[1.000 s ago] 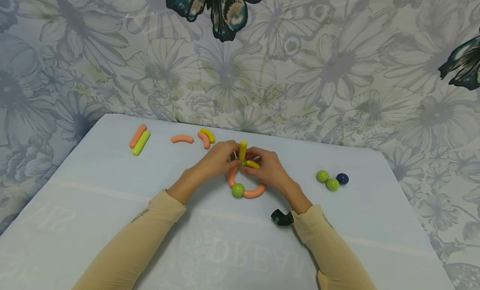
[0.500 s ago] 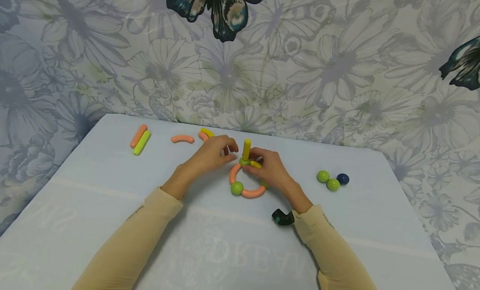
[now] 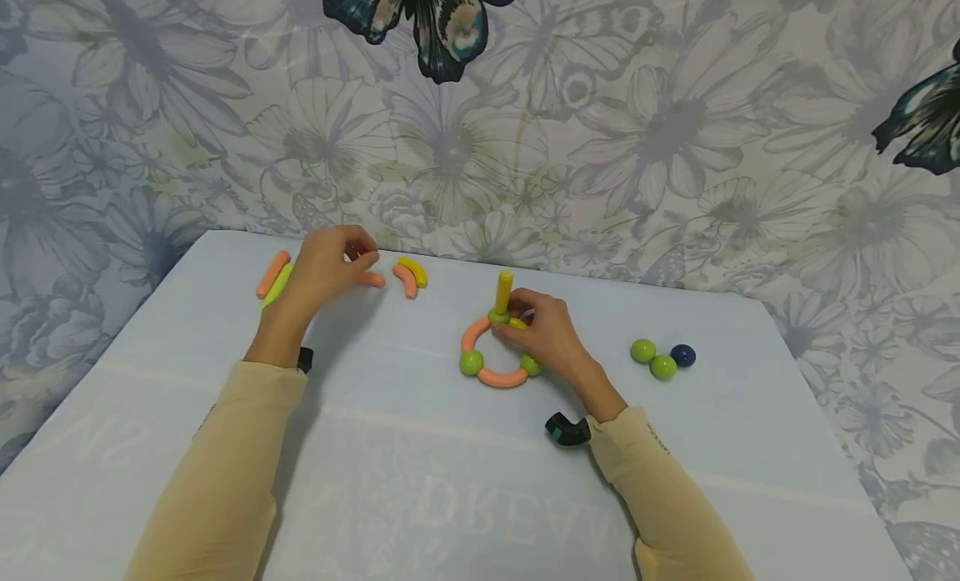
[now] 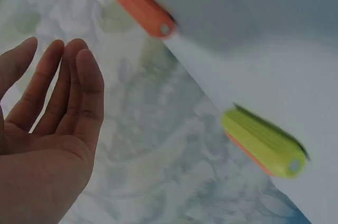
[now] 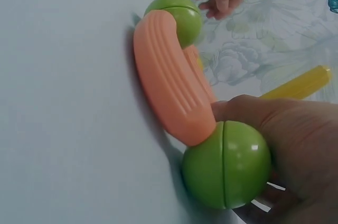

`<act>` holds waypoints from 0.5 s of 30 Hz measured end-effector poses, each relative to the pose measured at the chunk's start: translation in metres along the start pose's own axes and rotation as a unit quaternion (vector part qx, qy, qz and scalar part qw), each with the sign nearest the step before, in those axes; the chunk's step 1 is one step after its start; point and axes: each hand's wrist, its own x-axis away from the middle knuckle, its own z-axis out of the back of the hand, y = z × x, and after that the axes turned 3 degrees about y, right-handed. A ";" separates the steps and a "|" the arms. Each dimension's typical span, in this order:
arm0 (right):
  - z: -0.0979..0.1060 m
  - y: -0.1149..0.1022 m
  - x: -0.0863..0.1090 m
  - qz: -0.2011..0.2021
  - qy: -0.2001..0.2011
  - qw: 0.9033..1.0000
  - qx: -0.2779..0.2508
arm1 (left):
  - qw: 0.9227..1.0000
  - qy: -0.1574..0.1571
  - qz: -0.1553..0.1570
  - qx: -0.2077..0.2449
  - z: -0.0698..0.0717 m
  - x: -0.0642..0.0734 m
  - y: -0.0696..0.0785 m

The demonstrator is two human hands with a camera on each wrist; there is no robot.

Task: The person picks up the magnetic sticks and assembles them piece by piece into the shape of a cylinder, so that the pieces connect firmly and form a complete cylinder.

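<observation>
In the head view, a ring of curved orange toy rods (image 3: pixel 502 378) and green balls (image 3: pixel 471 363) lies mid-table. A straight yellow rod (image 3: pixel 504 293) stands upright on its far ball (image 3: pixel 498 317). My right hand (image 3: pixel 547 331) pinches the curved yellow rod (image 3: pixel 517 323) on the ring's right side, mostly hidden by the fingers. My left hand (image 3: pixel 333 264), fingers loosely bent and holding nothing, hovers over the far left, overlapping a curved orange rod (image 3: pixel 372 279). The left wrist view shows the empty left hand (image 4: pixel 53 118) apart from an orange rod (image 4: pixel 140 7) and a lime rod (image 4: pixel 264 142).
A curved orange rod (image 3: pixel 406 281) and a curved yellow rod (image 3: pixel 415 272) lie together near the back edge. Further left, a straight orange rod (image 3: pixel 272 273) rests beside the lime one. Two green balls (image 3: pixel 663 367) and a dark blue ball (image 3: pixel 682 355) sit at right.
My left hand has left the ring and moved left and back to the loose rods. My right hand stays at the ring. The yellow rod remains upright.
</observation>
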 end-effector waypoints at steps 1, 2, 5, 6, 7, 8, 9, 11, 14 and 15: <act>0.000 0.000 0.000 -0.002 0.004 1.000 0.000 | 1.000 0.009 0.007 -0.002 0.006 0.000 -0.005; 0.001 0.000 0.000 -0.006 0.007 1.000 0.001 | 1.000 0.019 0.016 -0.002 0.012 0.001 -0.010; 0.002 0.002 -0.001 -0.019 0.016 1.000 0.002 | 0.998 0.046 0.042 -0.002 0.026 0.004 -0.027; 0.002 0.002 -0.001 -0.024 0.018 1.000 0.002 | 0.997 0.054 0.054 -0.003 0.031 0.005 -0.032; 0.002 0.002 -0.001 -0.030 0.021 0.999 0.001 | 0.996 0.061 0.065 -0.003 0.035 0.006 -0.037; 0.002 0.003 -0.001 -0.035 0.024 0.999 0.001 | 0.995 0.068 0.078 -0.003 0.039 0.008 -0.042; 0.002 0.003 -0.001 -0.038 0.027 0.999 0.000 | 0.993 0.075 0.094 -0.004 0.043 0.009 -0.047; 0.002 0.004 -0.001 -0.044 0.033 0.998 -0.001 | 0.987 0.080 0.138 0.000 0.050 0.012 -0.058; 0.002 0.004 0.000 -0.044 0.038 0.998 0.000 | 0.976 0.071 0.207 -0.004 0.057 0.015 -0.074; 0.002 0.004 0.000 -0.042 0.039 0.998 0.001 | 0.971 0.063 0.228 -0.008 0.059 0.016 -0.079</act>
